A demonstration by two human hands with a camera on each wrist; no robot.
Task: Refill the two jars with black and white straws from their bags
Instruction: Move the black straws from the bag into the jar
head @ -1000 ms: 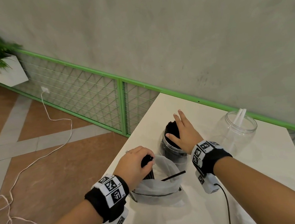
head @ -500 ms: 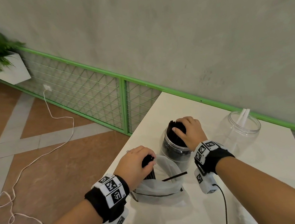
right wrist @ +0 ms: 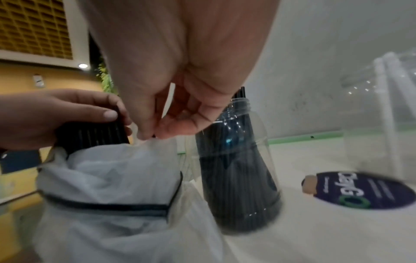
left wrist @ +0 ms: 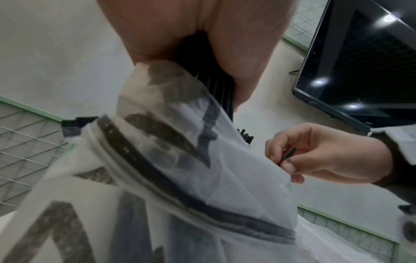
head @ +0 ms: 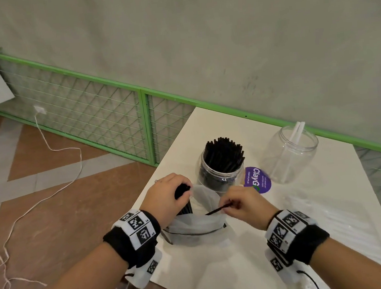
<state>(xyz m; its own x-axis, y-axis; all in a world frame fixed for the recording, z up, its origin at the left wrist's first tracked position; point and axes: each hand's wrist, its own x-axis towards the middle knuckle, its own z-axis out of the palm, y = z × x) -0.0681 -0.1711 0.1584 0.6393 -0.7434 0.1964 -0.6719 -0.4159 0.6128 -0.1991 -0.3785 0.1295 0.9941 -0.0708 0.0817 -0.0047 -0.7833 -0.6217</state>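
Note:
A clear jar (head: 220, 171) packed with black straws (head: 223, 151) stands mid-table. To its right a second clear jar (head: 288, 156) holds two white straws (head: 297, 129). A translucent zip bag (head: 192, 227) stands at the table's near left edge. My left hand (head: 166, 197) grips a bundle of black straws (right wrist: 90, 132) that rises from the bag's mouth. My right hand (head: 240, 203) pinches a single black straw (head: 216, 210) lying across the bag's opening. The bag's inside is hidden.
A round purple sticker (head: 257, 180) lies on the white table (head: 218, 268) between the jars. A clear plastic bag (head: 329, 219) lies flat at the right. A green wire fence (head: 104, 115) runs behind; a white cable (head: 46, 143) trails over the floor at left.
My right hand has left the top of the black-straw jar, come back to the bag and taken the single loose straw. The left hand keeps its grip on the bundle.

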